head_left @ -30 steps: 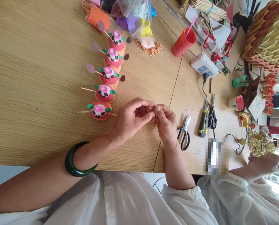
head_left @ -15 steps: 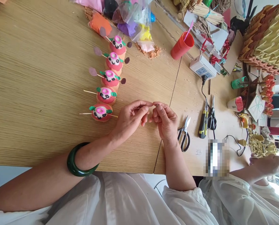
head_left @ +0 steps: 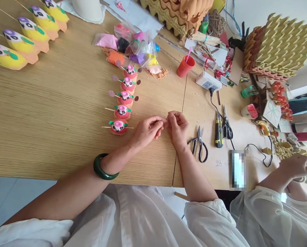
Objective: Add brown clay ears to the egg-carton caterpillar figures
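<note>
My left hand (head_left: 148,129) is closed in a pinch, and its fingertips meet those of my right hand (head_left: 178,129) just above the table. The right hand's thumb and index finger are pressed together too. Whatever lies between the fingers is too small or hidden to make out. Left of my hands runs a row of red clay faces (head_left: 118,126) with pink snouts and green ears, set on an egg-carton strip. Thin sticks (head_left: 108,108) poke out from their sides. On the three farther ones, the sticks end in flat purplish-brown discs (head_left: 112,93).
Black-handled scissors (head_left: 200,147) lie right of my right hand, with a yellow-black cutter (head_left: 218,132) beyond. Bags of coloured clay (head_left: 106,41), a red cup (head_left: 185,67) and a power strip (head_left: 208,81) stand farther back. Yellow clay faces (head_left: 8,56) line the far left. A co-worker's hand (head_left: 295,166) is at right.
The view has swung left and up, bringing the yellow faces and more egg trays into sight. My hands stay pinched together, with the right hand turned slightly.
</note>
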`<action>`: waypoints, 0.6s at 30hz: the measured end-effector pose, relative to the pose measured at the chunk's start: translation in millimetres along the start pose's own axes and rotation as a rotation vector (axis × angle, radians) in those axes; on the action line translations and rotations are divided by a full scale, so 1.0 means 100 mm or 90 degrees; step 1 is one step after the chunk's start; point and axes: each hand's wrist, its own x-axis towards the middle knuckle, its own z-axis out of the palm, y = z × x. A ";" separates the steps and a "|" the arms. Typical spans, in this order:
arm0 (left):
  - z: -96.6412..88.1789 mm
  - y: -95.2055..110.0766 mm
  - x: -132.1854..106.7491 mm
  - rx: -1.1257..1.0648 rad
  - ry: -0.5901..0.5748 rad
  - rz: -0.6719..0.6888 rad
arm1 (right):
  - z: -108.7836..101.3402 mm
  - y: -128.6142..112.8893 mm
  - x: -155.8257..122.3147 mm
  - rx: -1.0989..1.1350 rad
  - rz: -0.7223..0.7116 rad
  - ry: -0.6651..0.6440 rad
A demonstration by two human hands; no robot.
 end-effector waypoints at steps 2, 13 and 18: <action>-0.01 0.01 -0.01 0.040 -0.024 0.003 | 0.00 0.04 0.04 0.001 -0.025 0.011; -0.26 0.07 -0.59 0.287 -0.028 0.066 | 0.05 0.08 0.10 0.036 -0.043 -0.050; -1.14 0.06 -1.22 0.291 0.146 0.150 | 0.05 0.12 0.16 0.026 -0.090 -0.060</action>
